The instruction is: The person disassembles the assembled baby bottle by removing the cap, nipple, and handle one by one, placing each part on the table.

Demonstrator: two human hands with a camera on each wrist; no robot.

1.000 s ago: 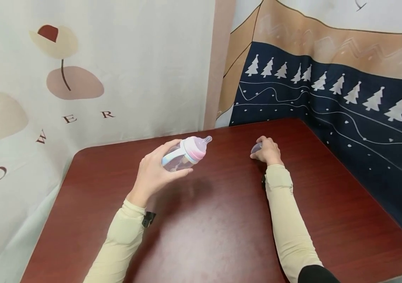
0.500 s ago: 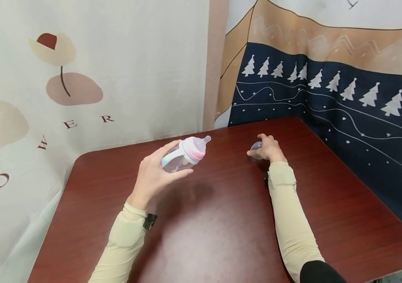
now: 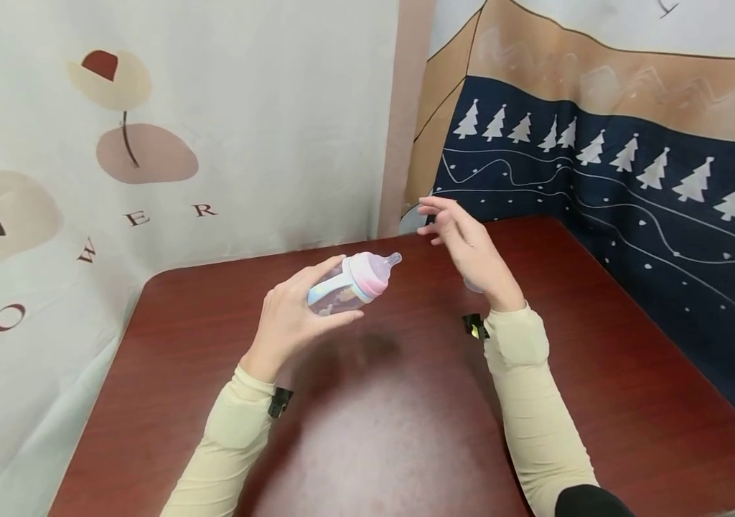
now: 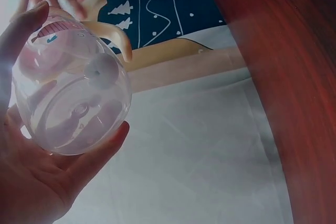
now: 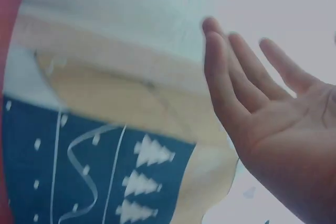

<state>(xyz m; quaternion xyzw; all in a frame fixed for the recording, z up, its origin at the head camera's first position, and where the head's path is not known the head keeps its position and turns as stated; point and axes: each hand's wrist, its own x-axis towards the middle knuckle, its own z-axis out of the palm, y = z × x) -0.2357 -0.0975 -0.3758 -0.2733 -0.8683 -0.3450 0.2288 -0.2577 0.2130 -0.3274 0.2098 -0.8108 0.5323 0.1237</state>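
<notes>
My left hand (image 3: 288,316) grips a baby bottle (image 3: 367,276) tilted above the table, its purple-and-pink collar and clear teat toward the right. In the left wrist view the clear round base of the bottle (image 4: 79,111) faces the camera, with a white ball-shaped weight inside and a curved handle at its side. My right hand (image 3: 471,248) is raised to the right of the teat, fingers extended and holding nothing; its palm (image 5: 289,129) shows in the right wrist view. A clear dome-like cap (image 3: 471,286) sits on the table behind the right wrist, mostly hidden.
The reddish-brown table (image 3: 367,431) has a glossy top. A pale curtain with flower prints (image 3: 277,129) hangs behind it, and a dark blue cloth with white trees (image 3: 632,208) borders its right side. Each wrist wears a small black camera.
My right hand has let go of the clear cap on the table and risen up and left toward the bottle, fingers straightened. The left hand holds the bottle in nearly the same pose.
</notes>
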